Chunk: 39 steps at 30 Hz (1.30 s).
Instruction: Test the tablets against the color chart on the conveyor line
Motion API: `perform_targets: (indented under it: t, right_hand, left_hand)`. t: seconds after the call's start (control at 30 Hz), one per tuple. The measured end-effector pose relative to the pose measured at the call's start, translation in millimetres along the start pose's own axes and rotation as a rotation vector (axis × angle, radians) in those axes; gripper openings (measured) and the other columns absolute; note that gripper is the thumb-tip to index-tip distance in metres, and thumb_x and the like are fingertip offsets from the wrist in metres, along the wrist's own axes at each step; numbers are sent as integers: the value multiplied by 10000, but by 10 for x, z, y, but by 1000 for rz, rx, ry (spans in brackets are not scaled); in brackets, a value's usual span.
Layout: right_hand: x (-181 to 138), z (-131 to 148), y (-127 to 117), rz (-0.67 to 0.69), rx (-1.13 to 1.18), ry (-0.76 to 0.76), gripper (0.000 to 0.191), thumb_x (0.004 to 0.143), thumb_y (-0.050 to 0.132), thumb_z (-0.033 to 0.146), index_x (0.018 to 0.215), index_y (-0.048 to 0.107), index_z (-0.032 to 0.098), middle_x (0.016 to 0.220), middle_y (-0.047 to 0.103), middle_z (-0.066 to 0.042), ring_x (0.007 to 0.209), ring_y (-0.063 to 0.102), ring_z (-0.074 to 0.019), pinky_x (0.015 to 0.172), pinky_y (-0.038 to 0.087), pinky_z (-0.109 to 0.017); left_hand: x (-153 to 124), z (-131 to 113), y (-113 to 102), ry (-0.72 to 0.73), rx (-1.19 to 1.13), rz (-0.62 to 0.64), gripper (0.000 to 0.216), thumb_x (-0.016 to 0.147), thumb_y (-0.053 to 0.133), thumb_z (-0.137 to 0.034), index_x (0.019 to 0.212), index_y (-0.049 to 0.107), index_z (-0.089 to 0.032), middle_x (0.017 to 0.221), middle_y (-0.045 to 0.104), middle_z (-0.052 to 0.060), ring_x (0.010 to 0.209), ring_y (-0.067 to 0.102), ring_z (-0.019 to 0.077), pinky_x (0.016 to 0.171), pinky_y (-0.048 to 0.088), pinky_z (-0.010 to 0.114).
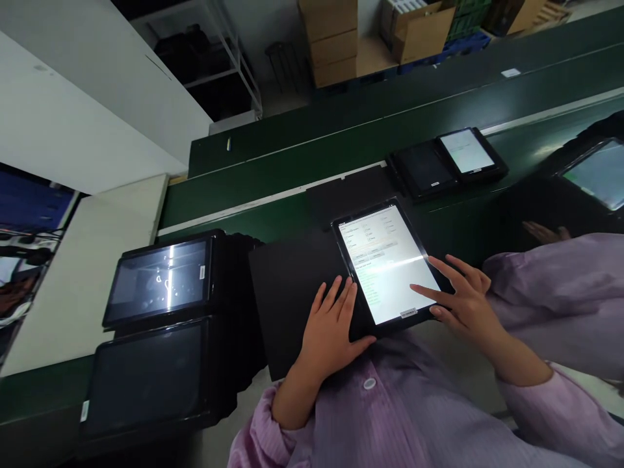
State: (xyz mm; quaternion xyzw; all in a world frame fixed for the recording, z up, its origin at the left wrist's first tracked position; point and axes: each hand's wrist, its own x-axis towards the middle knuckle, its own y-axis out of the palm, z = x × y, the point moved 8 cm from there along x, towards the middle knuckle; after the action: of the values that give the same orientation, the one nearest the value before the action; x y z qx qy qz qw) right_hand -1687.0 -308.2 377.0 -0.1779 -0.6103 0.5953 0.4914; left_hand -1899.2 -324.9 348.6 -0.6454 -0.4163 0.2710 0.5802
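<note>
A tablet (397, 273) with a lit white screen lies on a black mat (287, 279) before me. Its screen shows checkboxes, grey buttons and lines of green text too small to read. My left hand (331, 331) rests flat at the tablet's left edge, fingers stretched out over the mat. Over the lower right of the screen, my right hand (463, 299) has its fingers spread, the index fingertip at or just above the glass. Neither hand grips anything.
Tablet stacks (160, 279) with dark screens stand at the left. Farther right on the green bench (273, 162) lie a dark tablet (424, 168) and a lit tablet (467, 151). A co-worker's sleeve (560, 279) is close on my right. Cardboard boxes (334, 39) are stacked behind.
</note>
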Motion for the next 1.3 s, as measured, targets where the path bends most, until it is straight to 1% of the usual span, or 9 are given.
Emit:
perform_targets:
  t: [0.27, 0.43, 0.63, 0.83, 0.93, 1.03, 1.1, 1.2, 1.3]
  right_hand:
    - [43, 56, -35, -25, 23, 2, 364, 1031, 403, 416, 1081, 752, 327, 1331, 592, -70, 1286, 455, -310, 958, 361, -467]
    - [77, 151, -117, -14, 80, -115, 468, 1046, 308, 462, 1148, 715, 253, 1381, 497, -130, 1313, 404, -319, 956, 339, -469]
    - [40, 180, -155, 47, 130, -153, 426, 1042, 345, 447, 1042, 748, 307, 1396, 485, -90, 1327, 372, -312, 945, 326, -458]
    - [296, 274, 71, 52, 59, -60, 450, 1024, 352, 531, 1200, 707, 317, 1405, 547, -91, 1322, 398, -325, 1012, 286, -515]
    - [380, 149, 96, 39, 68, 24, 467, 1029, 328, 527, 1097, 755, 350, 1379, 587, -53, 1326, 417, -321, 1042, 268, -534]
    - [341, -115, -10, -24, -22, 132, 465, 1039, 357, 441, 951, 795, 316, 1366, 589, -73, 1328, 422, -353, 976, 332, -534]
    - [306, -188, -69, -57, -78, 129, 434, 1033, 394, 396, 911, 798, 295, 1360, 584, -88, 1312, 437, -369, 935, 355, -534]
    - [312, -100, -35, -43, -67, 73, 382, 1028, 405, 385, 1034, 777, 298, 1381, 560, -105, 1300, 440, -362, 923, 372, -532]
    - [352, 97, 100, 48, -3, -23, 415, 1034, 354, 457, 1189, 719, 334, 1427, 527, -92, 1323, 406, -352, 970, 351, -557]
  left_hand:
    - [3, 1, 8, -3, -7, 13, 1063, 814, 627, -614, 1553, 99, -62, 1471, 503, 206, 1401, 425, 361, 1146, 317, 533]
    - [-5, 16, 16, -7, -35, 26, 1066, 814, 641, -591, 1563, 74, -87, 1479, 497, 195, 1411, 412, 357, 1149, 320, 536]
    - [-4, 27, 28, -19, -33, 34, 1053, 804, 653, -588, 1556, 117, -81, 1482, 490, 202, 1409, 415, 362, 1147, 329, 555]
    - [3, 24, 26, -18, -35, 33, 1066, 782, 677, -579, 1551, 124, -89, 1481, 494, 195, 1420, 398, 361, 1154, 320, 556]
    - [-3, 26, 28, -18, -37, 28, 1060, 784, 679, -572, 1547, 123, -88, 1481, 496, 193, 1420, 399, 358, 1153, 325, 544]
    - [-11, 22, 46, -13, -58, 37, 1006, 820, 646, -553, 1552, 117, -111, 1488, 493, 180, 1424, 397, 343, 1158, 320, 533]
    - [-11, 17, 48, -11, -68, 36, 974, 831, 635, -543, 1551, 129, -125, 1484, 500, 173, 1422, 402, 338, 1157, 321, 532]
    - [-3, 6, 24, -7, -73, 12, 971, 811, 669, -529, 1534, 176, -108, 1457, 530, 175, 1411, 417, 342, 1147, 340, 535]
    - [-2, -4, 0, 4, -63, -13, 967, 797, 694, -520, 1517, 217, -87, 1453, 536, 173, 1400, 430, 349, 1134, 360, 541]
